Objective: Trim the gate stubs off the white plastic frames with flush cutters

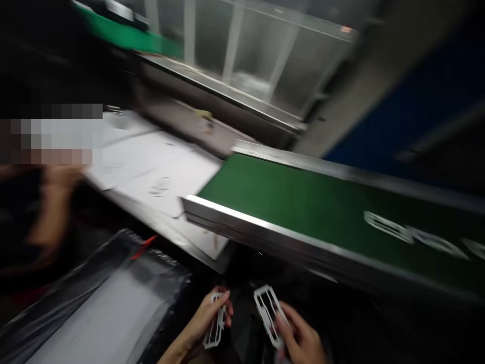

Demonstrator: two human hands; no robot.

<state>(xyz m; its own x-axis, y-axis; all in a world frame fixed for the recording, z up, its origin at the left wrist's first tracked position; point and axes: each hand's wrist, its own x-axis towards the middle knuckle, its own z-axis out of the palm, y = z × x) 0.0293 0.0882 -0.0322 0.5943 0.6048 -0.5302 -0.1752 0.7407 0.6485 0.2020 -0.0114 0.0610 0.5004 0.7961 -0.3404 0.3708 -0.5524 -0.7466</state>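
My left hand [206, 317] is closed around a narrow white plastic frame part [214, 328] low in the view. Just to its right, my right hand [301, 336] grips a second white plastic frame piece [267, 309], tilted with its top end up. Both hands are below the near metal edge of a green conveyor belt [303, 202]. More white frame parts [417, 235] lie on the belt at the right, blurred by motion.
A white-covered worktable [151, 167] stands left of the belt. A black plastic-lined bin [94, 303] sits at lower left. Another person's arm [49, 212] shows at the left edge. A metal-framed machine [246, 65] stands behind.
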